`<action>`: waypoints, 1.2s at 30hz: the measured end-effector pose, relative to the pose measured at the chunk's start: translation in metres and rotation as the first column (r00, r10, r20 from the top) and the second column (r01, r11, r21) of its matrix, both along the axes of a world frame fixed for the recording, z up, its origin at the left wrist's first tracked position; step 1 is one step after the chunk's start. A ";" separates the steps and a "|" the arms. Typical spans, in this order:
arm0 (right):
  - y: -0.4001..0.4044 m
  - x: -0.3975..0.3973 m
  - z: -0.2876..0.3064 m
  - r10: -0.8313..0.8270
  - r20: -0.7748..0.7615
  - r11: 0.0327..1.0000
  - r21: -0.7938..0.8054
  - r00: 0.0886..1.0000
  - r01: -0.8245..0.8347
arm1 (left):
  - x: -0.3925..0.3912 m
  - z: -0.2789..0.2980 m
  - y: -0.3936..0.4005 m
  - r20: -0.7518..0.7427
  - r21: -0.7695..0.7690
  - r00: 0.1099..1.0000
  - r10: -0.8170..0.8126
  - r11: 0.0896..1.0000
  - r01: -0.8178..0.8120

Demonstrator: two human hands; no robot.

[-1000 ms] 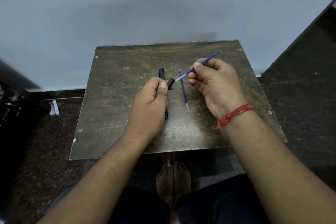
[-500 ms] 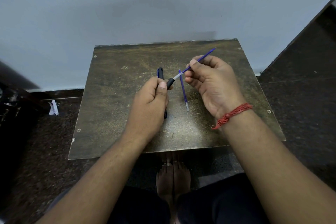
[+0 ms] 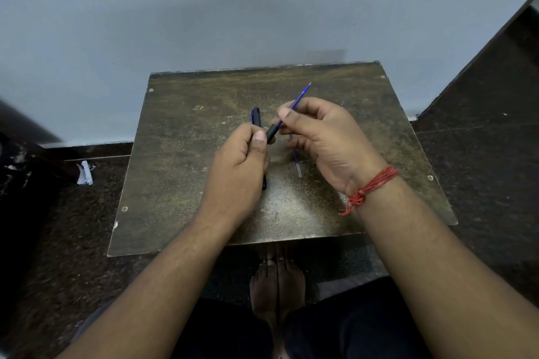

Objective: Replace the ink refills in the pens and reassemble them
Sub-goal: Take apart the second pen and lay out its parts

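Two refills: one (image 3: 302, 95) is pinched by the right hand (image 3: 326, 140) into the pen barrel (image 3: 271, 131) gripped by the left hand (image 3: 242, 166); the other (image 3: 297, 165) lies between the hands, a second pen (image 3: 256, 116) beyond the left hand.

left hand (image 3: 237, 166) hides pen barrel (image 3: 271, 132) | loose refill (image 3: 297, 165) half-covered (right hand (image 3: 326, 140))

Dim, soft light; edges warped, left side perhaps blurred.

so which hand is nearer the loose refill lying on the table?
Right. The right hand is directly over the loose refill, covering its far end; the left hand is off to its left, apart.
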State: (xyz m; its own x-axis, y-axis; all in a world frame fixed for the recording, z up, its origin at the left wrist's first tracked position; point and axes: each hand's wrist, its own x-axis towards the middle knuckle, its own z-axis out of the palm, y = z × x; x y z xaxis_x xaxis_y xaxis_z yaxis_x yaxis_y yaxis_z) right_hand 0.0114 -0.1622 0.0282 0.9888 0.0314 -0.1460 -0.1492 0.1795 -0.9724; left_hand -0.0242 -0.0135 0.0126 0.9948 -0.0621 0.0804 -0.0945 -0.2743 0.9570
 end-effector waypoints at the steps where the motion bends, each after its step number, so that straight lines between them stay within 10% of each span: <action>1: -0.001 0.001 0.000 -0.042 0.000 0.999 0.012 0.999 0.042 | 0.000 0.000 0.000 -0.005 -0.006 1.000 0.001 1.000 -0.001; 30: -0.006 0.003 -0.004 -0.087 0.080 0.984 -0.151 0.993 0.098 | 0.000 0.001 -0.001 -0.020 -0.010 1.000 0.013 1.000 -0.013; 36: -0.050 0.009 0.001 -0.365 0.260 0.691 -0.568 0.894 0.447 | 0.002 -0.004 0.002 -0.021 -0.013 1.000 0.001 1.000 -0.001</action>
State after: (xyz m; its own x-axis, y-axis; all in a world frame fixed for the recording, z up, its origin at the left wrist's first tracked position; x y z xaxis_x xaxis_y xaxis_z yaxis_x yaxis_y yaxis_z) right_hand 0.0208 -0.2119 0.0291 0.8938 -0.4307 0.1248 -0.0806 -0.4281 -0.9001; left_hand -0.0219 -0.0120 0.0090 0.9964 -0.0599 0.0604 -0.0740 -0.2615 0.9624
